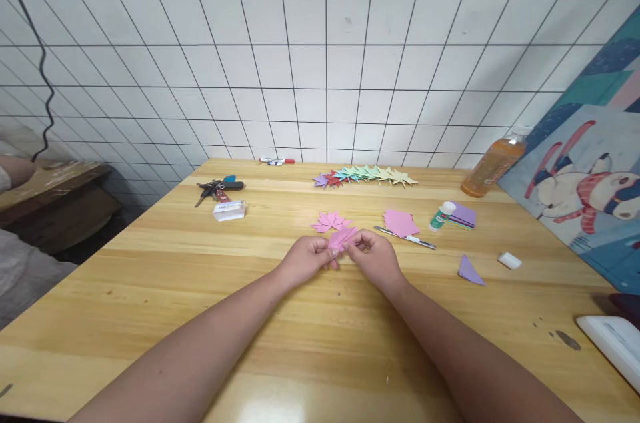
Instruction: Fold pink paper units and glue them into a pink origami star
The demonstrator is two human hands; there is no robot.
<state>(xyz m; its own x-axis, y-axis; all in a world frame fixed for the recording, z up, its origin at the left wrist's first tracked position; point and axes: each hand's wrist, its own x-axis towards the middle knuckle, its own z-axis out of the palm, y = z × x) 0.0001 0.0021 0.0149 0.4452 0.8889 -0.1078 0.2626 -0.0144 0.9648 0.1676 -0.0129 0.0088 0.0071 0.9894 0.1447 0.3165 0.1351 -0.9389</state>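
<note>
Between my two hands is a folded piece of pink paper (342, 238), held just above the middle of the table. My left hand (307, 260) pinches its left side between thumb and fingers. On the opposite side, my right hand (376, 256) grips the paper's edge with thumb and forefinger. Right behind the held paper lies a pink folded-paper star shape (330, 220) with several points. A stack of pink paper (400, 223) sits to the right, with a slim craft knife (405, 237) along its near edge.
Multicoloured folded-paper stars (367, 174) line the back. Right are a glue stick (442, 216), purple paper stack (464, 214), purple triangle (471, 270), white cap (510, 260) and bottle (495, 163). Left are keys (219, 188), a small box (229, 210) and markers (277, 160).
</note>
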